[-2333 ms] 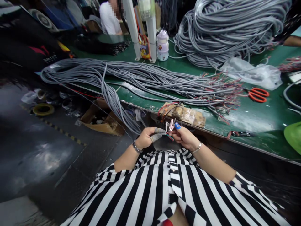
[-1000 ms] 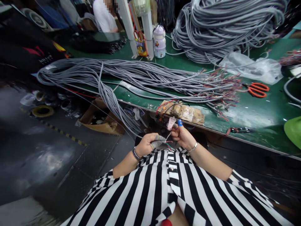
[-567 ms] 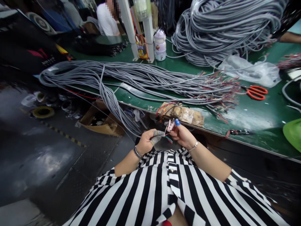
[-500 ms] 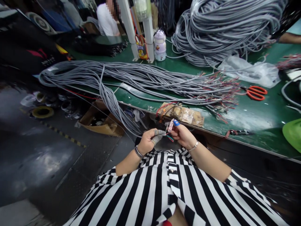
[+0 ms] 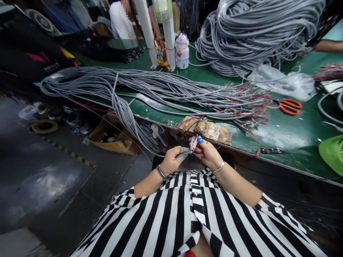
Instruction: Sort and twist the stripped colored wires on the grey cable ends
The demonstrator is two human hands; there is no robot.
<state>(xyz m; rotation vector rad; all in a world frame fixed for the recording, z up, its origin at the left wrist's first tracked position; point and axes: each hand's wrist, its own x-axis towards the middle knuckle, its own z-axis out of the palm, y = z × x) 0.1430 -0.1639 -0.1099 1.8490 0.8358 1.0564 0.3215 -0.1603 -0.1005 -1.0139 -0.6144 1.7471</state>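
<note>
My left hand, with grey wraps on its thumb and finger, is closed on the end of a grey cable. Thin coloured wires fan out of that end towards my right hand. Between the fingers of my right hand, with blue on the thumb tip, is a small pale pink tool whose kind is too small to make out. It sits right by the wires, but contact with them cannot be told. The hands are close together, just below the bench edge.
A long bundle of grey cables lies along the green bench. Orange-handled scissors, a taped cardboard piece and a big cable coil rest there too. An open carton stands below left. A person in white is across the bench.
My left hand has shifted slightly right with the cable end, closer to my right hand. The pink tool has turned a little, and the wires now reach nearer the right fingers.
</note>
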